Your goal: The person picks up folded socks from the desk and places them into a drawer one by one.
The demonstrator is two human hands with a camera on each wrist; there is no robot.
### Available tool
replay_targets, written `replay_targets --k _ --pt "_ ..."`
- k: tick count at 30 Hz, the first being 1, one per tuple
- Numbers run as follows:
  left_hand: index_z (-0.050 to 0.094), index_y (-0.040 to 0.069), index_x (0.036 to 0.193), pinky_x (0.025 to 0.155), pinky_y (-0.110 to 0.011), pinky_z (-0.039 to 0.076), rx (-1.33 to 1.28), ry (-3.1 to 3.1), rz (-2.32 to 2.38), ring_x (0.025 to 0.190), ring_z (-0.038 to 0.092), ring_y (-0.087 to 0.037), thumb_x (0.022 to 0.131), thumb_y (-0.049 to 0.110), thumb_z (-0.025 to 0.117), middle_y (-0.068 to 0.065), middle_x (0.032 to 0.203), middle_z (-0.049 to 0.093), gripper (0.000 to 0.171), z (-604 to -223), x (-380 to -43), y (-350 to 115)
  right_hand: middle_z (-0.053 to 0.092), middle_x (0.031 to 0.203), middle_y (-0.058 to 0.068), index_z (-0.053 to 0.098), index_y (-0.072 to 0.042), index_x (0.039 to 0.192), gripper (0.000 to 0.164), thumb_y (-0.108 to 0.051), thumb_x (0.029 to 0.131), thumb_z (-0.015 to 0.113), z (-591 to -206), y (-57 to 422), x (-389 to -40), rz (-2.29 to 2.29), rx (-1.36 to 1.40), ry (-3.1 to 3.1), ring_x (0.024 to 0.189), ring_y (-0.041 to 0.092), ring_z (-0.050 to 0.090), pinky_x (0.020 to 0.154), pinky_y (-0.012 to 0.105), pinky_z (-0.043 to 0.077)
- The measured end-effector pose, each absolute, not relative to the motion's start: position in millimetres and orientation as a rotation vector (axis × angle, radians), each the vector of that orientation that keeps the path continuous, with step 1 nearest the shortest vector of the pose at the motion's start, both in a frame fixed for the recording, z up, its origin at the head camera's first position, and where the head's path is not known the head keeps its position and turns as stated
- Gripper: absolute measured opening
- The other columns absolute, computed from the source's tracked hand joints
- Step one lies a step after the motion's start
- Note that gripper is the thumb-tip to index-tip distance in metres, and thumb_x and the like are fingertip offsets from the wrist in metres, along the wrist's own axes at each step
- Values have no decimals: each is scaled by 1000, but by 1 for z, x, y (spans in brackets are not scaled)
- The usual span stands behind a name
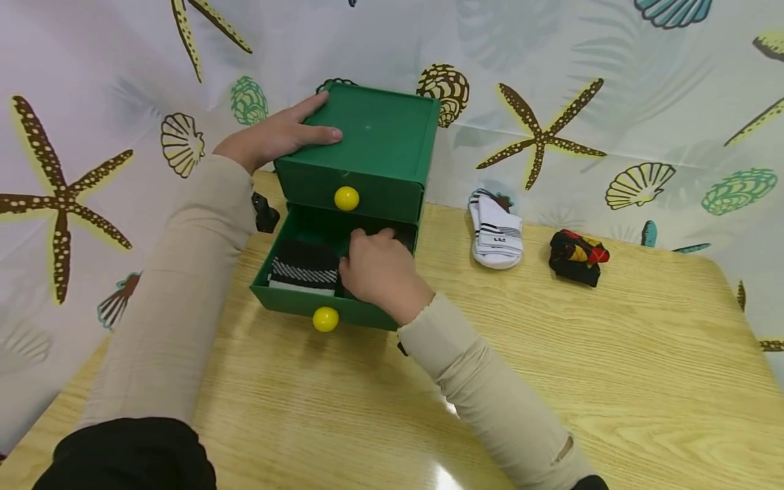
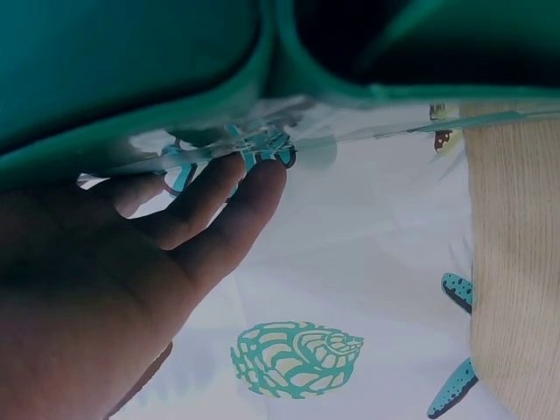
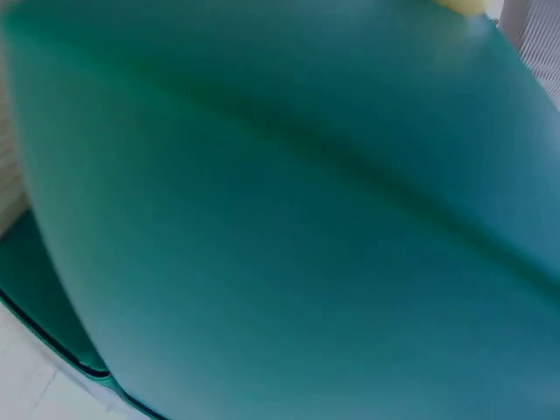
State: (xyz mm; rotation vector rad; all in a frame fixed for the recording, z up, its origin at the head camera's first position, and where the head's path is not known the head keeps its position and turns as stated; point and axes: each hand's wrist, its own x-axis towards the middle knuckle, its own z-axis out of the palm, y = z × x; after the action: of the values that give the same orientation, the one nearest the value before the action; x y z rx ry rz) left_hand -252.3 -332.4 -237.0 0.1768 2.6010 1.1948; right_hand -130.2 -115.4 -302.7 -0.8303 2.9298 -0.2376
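A small green drawer cabinet point(image 1: 373, 133) stands on the table, its lower drawer point(image 1: 361, 316) pulled out. My left hand point(image 1: 278, 136) rests against the cabinet's upper left edge, thumb on the top; in the left wrist view its fingers point(image 2: 232, 210) are fairly straight along the side. My right hand point(image 1: 382, 272) reaches down into the right half of the lower drawer. Its fingertips are hidden there among dark contents, and I cannot tell whether they hold anything. Folded black socks point(image 1: 303, 262) with a grey-and-white patterned band lie in the drawer's left half. The right wrist view is filled by the drawer's green front point(image 3: 262, 245).
Folded white socks point(image 1: 497, 231) with black stripes lie right of the cabinet. Farther right is a black folded bundle point(image 1: 576, 257) with red and yellow patches. Yellow round knobs point(image 1: 346, 198) mark both drawers. A shell-and-starfish-patterned sheet point(image 1: 539, 61) hangs behind the wooden table point(image 1: 612, 367).
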Motion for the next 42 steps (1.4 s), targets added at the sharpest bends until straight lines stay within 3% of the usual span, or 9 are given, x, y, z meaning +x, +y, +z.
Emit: replay_targets --k 5,8,13,16,20,23,27,31,42 --pt "-10 39 161 119 -58 7 181 2600 1197 152 -5 -34 99 55 55 -3 168 -12 91 -237 -252 -331 65 107 13 64 -2 127 36 -29 106 53 -299 -107 -124 -494 -812 2866 91 24 60 77 36 55" --pt "-10 40 161 120 -56 7 193 2602 1200 153 -6 -31 98 55 56 -1 168 -12 92 -235 -252 -330 66 114 10 67 -2 124 30 -23 105 55 -297 -96 -107 -911 -879 2844 96 22 60 83 36 53" --pt "-10 40 161 120 -53 7 207 2602 1211 153 -5 -29 98 55 56 0 168 -10 92 -231 -252 -329 68 95 6 72 0 103 15 -7 99 59 -313 -87 -65 -1812 -1088 2599 75 12 57 65 26 52" --pt "-10 39 161 120 -53 7 208 2594 1221 153 -6 -29 99 55 56 -1 168 -11 92 -231 -251 -330 68 84 8 71 2 98 13 -2 96 58 -331 -91 -41 -2086 -1006 2429 66 8 56 58 22 51" --pt "-11 38 161 120 -54 7 200 2593 1217 153 -8 -30 100 53 54 -2 168 -12 91 -234 -252 -332 68 86 8 68 0 104 12 -2 97 58 -359 -100 -21 -2170 -620 2265 61 22 62 52 24 50" --pt "-11 38 161 120 -55 6 200 2592 1215 152 -9 -30 100 52 54 -2 168 -13 90 -236 -253 -333 67 100 5 65 -6 116 20 -2 97 59 -375 -109 -13 -2186 -390 2158 65 33 66 52 25 52" --pt "-11 37 161 120 -55 6 210 2587 1221 152 -9 -29 100 53 54 -1 168 -13 90 -238 -253 -334 63 120 4 56 -11 131 37 -2 96 59 -386 -121 -5 -2232 -254 2060 72 34 67 55 26 54" --pt "-10 38 161 120 -55 6 211 2586 1226 152 -8 -29 99 54 55 -1 168 -12 91 -239 -253 -334 59 129 5 48 -12 135 41 -7 96 63 -391 -134 0 -2316 -175 1971 76 37 68 58 31 56" --pt "-9 39 161 120 -53 5 233 2585 1248 153 -10 -26 99 55 55 2 168 -12 91 -239 -252 -334 61 103 14 40 -6 116 43 -13 93 76 -398 -173 -10 -2716 18 1792 51 29 64 49 32 56"
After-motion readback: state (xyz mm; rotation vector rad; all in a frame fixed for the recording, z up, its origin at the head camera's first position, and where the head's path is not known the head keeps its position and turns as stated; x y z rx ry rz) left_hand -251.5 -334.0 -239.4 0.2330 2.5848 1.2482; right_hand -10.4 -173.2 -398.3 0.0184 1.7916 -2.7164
